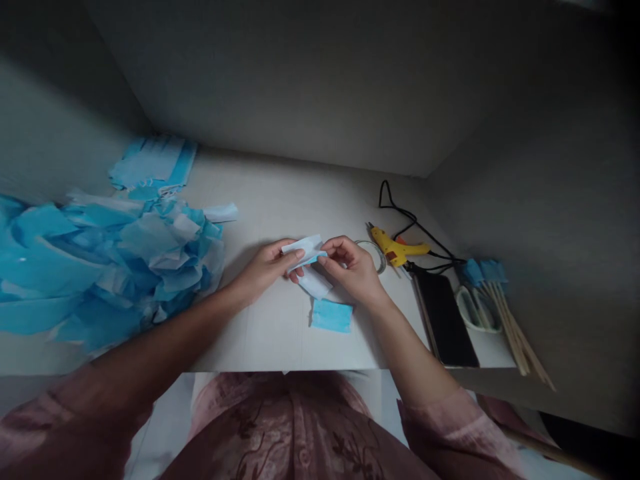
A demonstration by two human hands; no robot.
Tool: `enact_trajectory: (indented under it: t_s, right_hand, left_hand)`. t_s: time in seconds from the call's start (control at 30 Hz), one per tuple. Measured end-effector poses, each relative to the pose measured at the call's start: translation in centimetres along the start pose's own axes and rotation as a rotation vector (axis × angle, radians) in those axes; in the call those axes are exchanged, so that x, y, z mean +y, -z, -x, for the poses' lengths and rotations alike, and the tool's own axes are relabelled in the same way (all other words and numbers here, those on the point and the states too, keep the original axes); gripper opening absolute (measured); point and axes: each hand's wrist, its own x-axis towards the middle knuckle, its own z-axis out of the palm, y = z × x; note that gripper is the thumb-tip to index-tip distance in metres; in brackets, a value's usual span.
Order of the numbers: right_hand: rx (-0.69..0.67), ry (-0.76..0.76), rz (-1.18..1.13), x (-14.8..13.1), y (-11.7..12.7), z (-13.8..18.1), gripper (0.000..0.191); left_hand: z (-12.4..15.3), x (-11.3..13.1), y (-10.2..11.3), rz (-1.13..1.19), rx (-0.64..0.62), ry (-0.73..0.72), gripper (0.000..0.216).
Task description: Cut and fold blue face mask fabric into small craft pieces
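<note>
Above the middle of the white table, my left hand pinches a pale blue-and-white piece of thin fabric between thumb and fingers. My right hand grips the bright blue edge at the right end of the same piece, thumb against fingertips. Just below the hands is a white piece, partly hidden by the fingers; whether it joins the held piece I cannot tell. A small blue rectangle of fabric lies flat on the table nearer to me.
Blue and white fabric scraps heap up at left, before a stack of flat pieces. At right lie a tape roll, a yellow glue gun with black cord, a dark flat case, scissors and blue-tipped sticks. Walls enclose the table.
</note>
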Motion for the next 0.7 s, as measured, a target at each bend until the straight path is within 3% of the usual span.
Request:
enact_trajectory:
  t_s: [0.2,0.5,0.7]
  right_hand:
    - [-0.008,-0.016,-0.015,0.1,0.08,0.08,0.025]
    - [-0.073,-0.058,0.031,-0.56,0.05,0.24,0.064]
    - [-0.089,-0.047,0.163,-0.3,-0.11,0.34,0.055]
  left_hand:
    - [-0.02,-0.03,-0.35,0.028,0.045,-0.026,0.049]
    - [0.04,-0.04,-0.32,-0.06,0.104,-0.115,0.04]
    - [0.28,0.33,-0.64,-0.099,0.101,-0.131,0.04]
